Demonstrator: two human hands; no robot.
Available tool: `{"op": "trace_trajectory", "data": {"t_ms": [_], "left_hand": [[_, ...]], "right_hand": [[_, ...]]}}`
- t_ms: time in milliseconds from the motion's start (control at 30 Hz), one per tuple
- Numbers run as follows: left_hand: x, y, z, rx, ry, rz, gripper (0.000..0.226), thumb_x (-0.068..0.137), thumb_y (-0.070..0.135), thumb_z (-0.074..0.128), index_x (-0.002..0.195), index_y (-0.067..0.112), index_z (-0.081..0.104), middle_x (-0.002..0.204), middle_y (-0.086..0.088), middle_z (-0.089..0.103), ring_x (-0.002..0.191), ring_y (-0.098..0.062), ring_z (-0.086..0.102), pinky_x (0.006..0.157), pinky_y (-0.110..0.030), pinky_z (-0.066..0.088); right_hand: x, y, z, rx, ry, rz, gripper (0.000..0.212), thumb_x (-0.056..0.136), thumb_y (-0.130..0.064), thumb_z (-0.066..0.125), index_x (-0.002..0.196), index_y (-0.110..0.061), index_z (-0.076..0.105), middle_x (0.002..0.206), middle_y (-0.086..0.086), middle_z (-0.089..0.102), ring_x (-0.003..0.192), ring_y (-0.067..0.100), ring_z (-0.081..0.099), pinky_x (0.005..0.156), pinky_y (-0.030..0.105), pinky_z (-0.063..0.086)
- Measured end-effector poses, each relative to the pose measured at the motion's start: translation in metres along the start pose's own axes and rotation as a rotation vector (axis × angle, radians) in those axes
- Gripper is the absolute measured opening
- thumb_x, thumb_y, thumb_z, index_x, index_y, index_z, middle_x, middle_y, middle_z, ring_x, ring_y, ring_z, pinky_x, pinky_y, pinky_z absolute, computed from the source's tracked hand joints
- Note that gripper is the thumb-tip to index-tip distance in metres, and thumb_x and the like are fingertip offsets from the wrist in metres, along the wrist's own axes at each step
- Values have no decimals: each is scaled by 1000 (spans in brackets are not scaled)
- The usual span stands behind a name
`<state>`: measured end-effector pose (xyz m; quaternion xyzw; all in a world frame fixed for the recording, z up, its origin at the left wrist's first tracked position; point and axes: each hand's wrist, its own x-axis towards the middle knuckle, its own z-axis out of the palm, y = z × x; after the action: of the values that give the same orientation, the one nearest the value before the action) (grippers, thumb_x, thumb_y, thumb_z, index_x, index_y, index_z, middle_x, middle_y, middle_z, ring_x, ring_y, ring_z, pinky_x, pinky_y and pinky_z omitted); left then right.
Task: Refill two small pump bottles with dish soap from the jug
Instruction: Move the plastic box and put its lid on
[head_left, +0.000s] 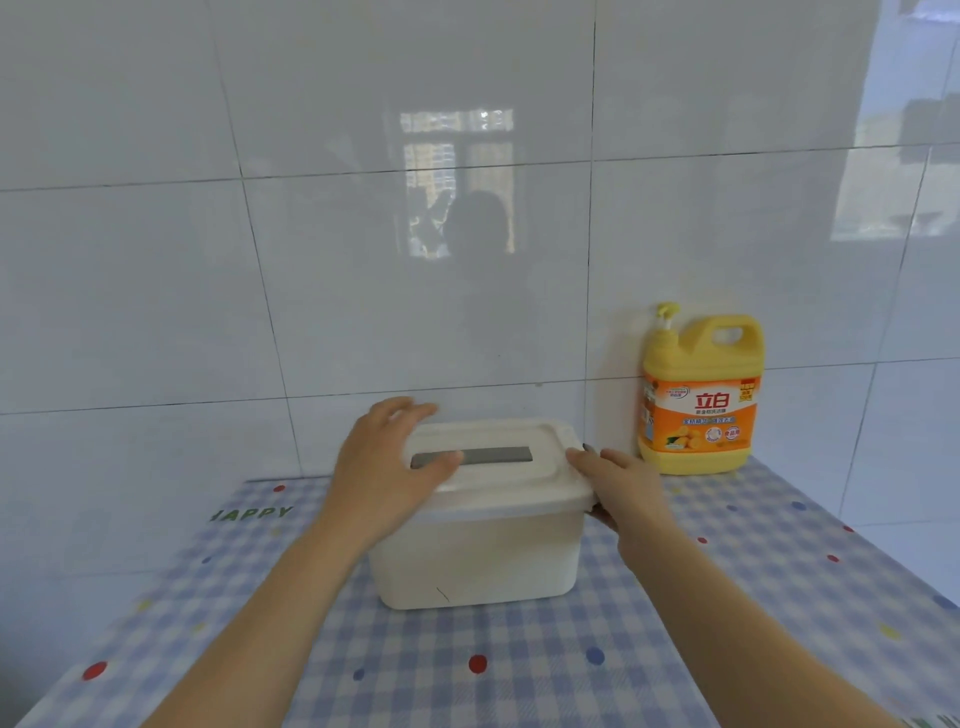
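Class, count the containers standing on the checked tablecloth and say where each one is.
2. The white lidded box stands mid-table; the yellow soap jug stands at the back right, by the tiled wall. Anything inside the closed box is hidden.

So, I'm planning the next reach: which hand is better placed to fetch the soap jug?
Right. The right hand holds the right edge of the lid, toward the jug; the left hand lies on top, farther away.

White box (478, 561) with lid (519, 483) and grey handle (498, 456), on blue-checked counter (519, 670), glossy tiled wall (311, 260) behind.
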<state>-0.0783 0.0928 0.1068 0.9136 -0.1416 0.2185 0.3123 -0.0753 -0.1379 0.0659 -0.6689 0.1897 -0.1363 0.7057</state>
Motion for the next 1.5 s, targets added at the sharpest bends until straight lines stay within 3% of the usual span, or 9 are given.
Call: {"op": "trace_trajectory", "data": {"t_ms": [100,200,600,733,967,1100,1267,1400,1500], "left_hand": [[13,16,15,150,-230,98,67,80,68,57,138,36,48,156,8,30,144,-13,26,120,-39,18],[18,17,23,147,-406,13,71,78,74,51,139,38,47,155,11,34,143,-11,30,119,-45,20],[18,22,20,91,-405,-29,65,80,68,58,137,38,50,148,16,44,137,-9,40,117,-39,27],[18,23,20,101,-408,-27,65,79,68,58,137,38,51,148,16,44,137,-9,39,117,-38,26],[17,22,20,93,-404,-23,63,80,66,60,135,37,52,145,15,47,134,-9,42,115,-37,29],[14,16,7,-77,-132,-77,42,85,40,68,125,29,61,135,11,56,124,-11,50,93,-18,32],[7,-17,-18,-139,178,-304,49,85,31,68,132,24,55,140,0,49,127,-20,48,95,-28,35],[-9,-41,-29,-188,12,-556,83,80,51,71,146,14,37,147,-10,42,133,-28,44,102,-37,38],[-18,-47,-30,-317,-135,-650,49,84,54,64,102,9,64,107,-5,67,104,-20,63,72,-25,47]], "right_hand": [[-11,7,3,23,43,-38,52,63,-43,74,90,0,65,89,10,64,79,24,60,80,42,55],[-21,4,3,-54,115,-128,35,76,-36,72,87,-3,70,76,6,62,72,19,55,72,38,51],[-31,-5,0,-405,149,-333,34,79,-25,63,112,-25,72,85,-8,71,78,12,62,62,29,48],[-31,-11,2,-530,178,-404,25,80,-19,60,99,-12,74,90,10,74,80,29,65,74,45,57],[-33,-21,1,-762,136,-424,23,83,-20,57,97,-15,75,80,6,73,71,23,65,58,31,51],[-33,-32,5,-917,73,-435,36,85,-13,52,118,-17,67,105,6,71,89,25,65,71,33,53],[-47,-52,29,-1049,-98,-674,48,99,-20,44,146,-26,40,142,0,49,131,20,42,101,30,36],[-57,-57,64,-1127,-305,-709,45,101,-29,42,146,-31,39,145,-1,46,136,20,36,106,33,31],[-58,-51,78,-1178,-396,-641,38,99,-32,41,134,-30,55,132,0,59,119,23,53,97,34,44]]}}
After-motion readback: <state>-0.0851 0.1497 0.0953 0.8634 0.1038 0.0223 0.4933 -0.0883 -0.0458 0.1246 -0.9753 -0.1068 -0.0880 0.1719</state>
